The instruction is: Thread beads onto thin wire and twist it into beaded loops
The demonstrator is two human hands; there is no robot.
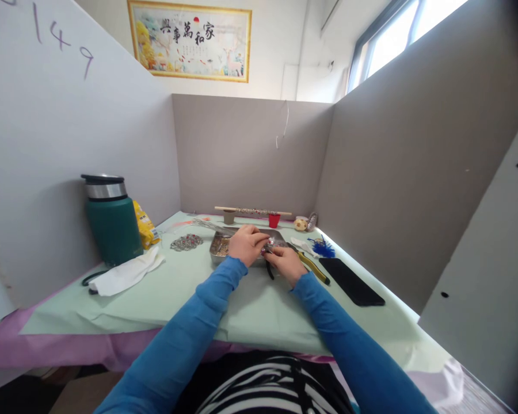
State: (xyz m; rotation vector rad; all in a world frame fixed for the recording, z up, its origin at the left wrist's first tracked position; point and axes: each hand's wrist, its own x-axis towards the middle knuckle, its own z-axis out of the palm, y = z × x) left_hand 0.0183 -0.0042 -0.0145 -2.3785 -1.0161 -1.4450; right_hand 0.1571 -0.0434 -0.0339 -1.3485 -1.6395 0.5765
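Left hand [247, 244] pinching small bead piece [266, 249] over metal tray [219, 257]; right hand [286, 263] gripping pliers [270, 270], fingers closed. Keeping piece steady, squeezing gently.

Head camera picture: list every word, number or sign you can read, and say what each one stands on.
"149", handwritten in purple on the left partition wall.
"家和萬事興", large characters on the framed picture on the back wall; the smaller lines beneath them are too small to read.
Print on the yellow packet beside the green flask: too blurred to read.
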